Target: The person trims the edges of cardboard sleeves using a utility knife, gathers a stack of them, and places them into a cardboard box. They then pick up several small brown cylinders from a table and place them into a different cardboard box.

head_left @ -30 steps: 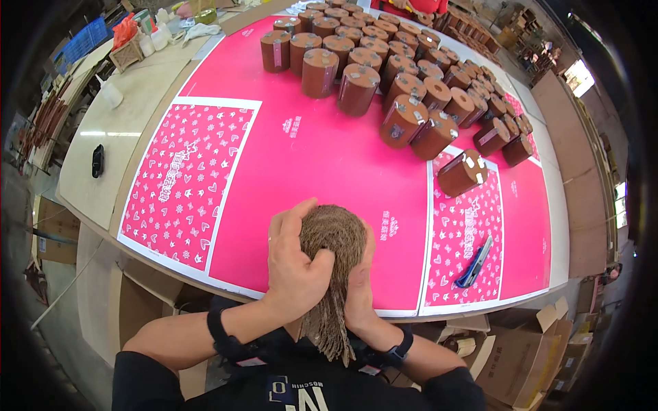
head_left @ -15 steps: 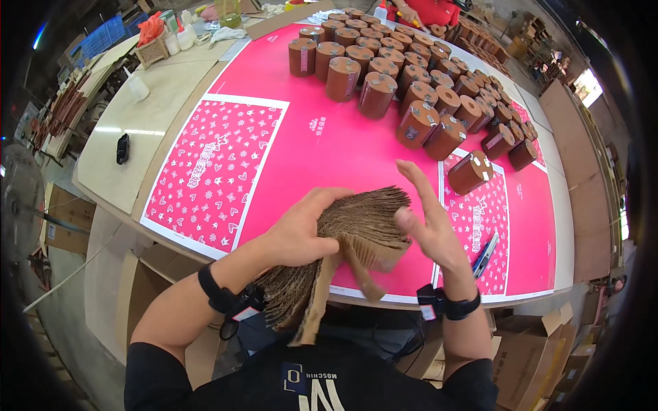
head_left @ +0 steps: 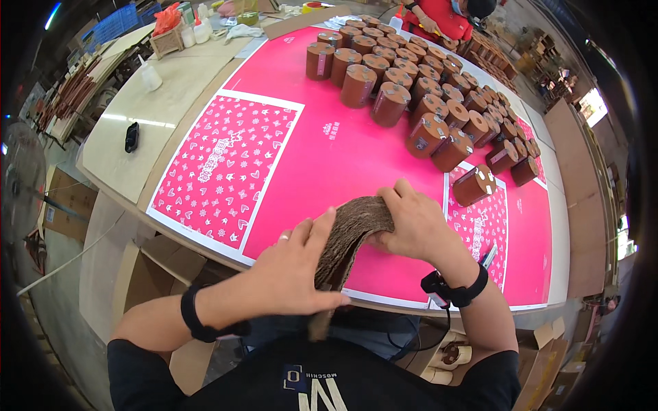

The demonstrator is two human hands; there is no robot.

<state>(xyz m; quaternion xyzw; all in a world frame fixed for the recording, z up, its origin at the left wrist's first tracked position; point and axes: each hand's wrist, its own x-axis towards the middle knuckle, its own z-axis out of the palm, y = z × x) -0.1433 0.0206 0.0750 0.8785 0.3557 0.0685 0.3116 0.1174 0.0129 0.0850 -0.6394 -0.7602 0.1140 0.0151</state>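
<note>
A bent sheet of brown corrugated cardboard is held over the near edge of the table. My left hand lies flat against its left side, fingers stretched out. From the right, my right hand grips its top edge with curled fingers. Under the cardboard spreads a large pink printed sheet that covers the table. Both wrists wear black bands.
Several brown cardboard cylinders crowd the far right of the pink sheet; one lies apart near my right hand. A black phone and a glue bottle sit on the beige tabletop at left. A person in red works at the far end.
The cardboard has been turned from hanging fanned out to a tighter curve held upright between both hands. My right hand moved from open above it to gripping its top.
</note>
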